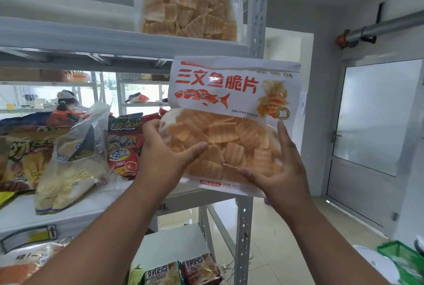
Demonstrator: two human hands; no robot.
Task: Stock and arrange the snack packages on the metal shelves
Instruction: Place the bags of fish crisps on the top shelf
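Two hands hold one bag of salmon crisps (231,121) upright at the centre of the frame. The left hand (160,158) grips its lower left edge, thumb across the clear window and fingers curled behind. The right hand (280,170) clasps the lower right corner, thumb on the front, fingers spread along the side. The bag sits in front of the grey shelf post (258,9), above the middle shelf (68,206). A second identical bag (188,2) stands on the upper shelf (68,34) at top centre. To the left of the frame, a clear bag of pale chips (71,165) and red snack packs (124,147) lie on the middle shelf.
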